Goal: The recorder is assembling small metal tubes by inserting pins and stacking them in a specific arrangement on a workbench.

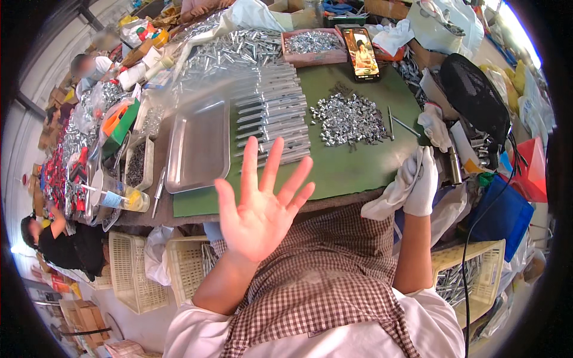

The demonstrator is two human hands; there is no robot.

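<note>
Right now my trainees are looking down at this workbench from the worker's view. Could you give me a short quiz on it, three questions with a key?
1. True or false: the left hand is wearing a glove.
2. Which container lies directly to the left of the row of metal rods?
3. Fill in the blank: the right hand holds a loose white ____.

Key:
1. False; it is bare, with the palm showing and the fingers spread.
2. A rectangular metal tray.
3. Glove; the hand holding it wears a white one too.
</note>
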